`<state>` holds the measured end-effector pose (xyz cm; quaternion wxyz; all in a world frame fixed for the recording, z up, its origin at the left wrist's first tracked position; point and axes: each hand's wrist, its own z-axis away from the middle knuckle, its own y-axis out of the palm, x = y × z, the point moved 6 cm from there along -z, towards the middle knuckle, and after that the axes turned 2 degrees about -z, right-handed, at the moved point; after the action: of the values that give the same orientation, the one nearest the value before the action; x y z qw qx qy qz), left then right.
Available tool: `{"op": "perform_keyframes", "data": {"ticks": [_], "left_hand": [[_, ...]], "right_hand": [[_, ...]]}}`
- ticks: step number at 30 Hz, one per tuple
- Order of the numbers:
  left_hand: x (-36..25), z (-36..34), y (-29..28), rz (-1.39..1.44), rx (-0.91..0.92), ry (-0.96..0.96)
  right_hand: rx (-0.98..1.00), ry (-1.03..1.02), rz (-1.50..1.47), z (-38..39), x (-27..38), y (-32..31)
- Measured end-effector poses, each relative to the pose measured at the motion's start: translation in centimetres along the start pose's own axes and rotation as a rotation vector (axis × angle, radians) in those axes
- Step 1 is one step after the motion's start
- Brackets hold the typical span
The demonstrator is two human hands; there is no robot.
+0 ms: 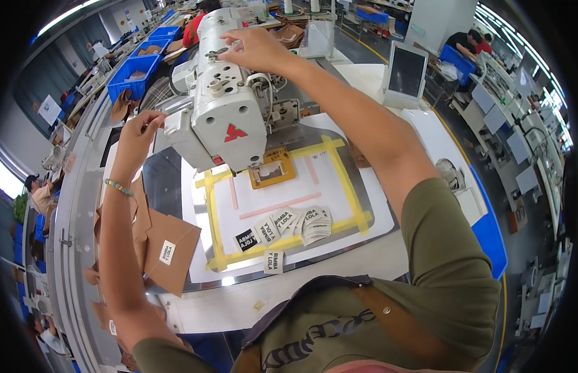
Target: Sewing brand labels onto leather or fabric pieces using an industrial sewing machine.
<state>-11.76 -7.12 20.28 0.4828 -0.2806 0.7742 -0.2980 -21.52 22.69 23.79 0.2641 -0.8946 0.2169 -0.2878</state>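
Fingertips of the right hand [255,50] rest spread on the sewing machine [223,93] top. The left hand [138,133] curls at its side; whether it grips anything is hidden.

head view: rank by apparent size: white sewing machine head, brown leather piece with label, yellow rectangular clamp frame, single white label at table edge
1. White sewing machine head, nearer the camera, so partly inflated
2. Brown leather piece
3. Yellow rectangular clamp frame
4. Single white label

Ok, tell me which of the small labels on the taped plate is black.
The leftmost label in the fanned row by the front yellow tape; the others are white.
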Motion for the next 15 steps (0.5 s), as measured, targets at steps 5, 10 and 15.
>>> {"op": "perform_keyframes", "data": {"ticks": [5,10,15], "left_hand": [[-0.2,-0.3,-2.4,-0.078,-0.132,0.133],[2.0,-2.0,-3.4,-0.332,-0.063,0.328],[7.7,-4.2,-4.2,-0.472,0.097,0.152]], "right_hand": [[-0.017,-0.056,0.025,4.1,1.6,-7.5],[0.083,0.085,0.185,14.7,3.1,-20.6],[0.244,0.611,0.471,28.4,0.2,-30.5]]}}
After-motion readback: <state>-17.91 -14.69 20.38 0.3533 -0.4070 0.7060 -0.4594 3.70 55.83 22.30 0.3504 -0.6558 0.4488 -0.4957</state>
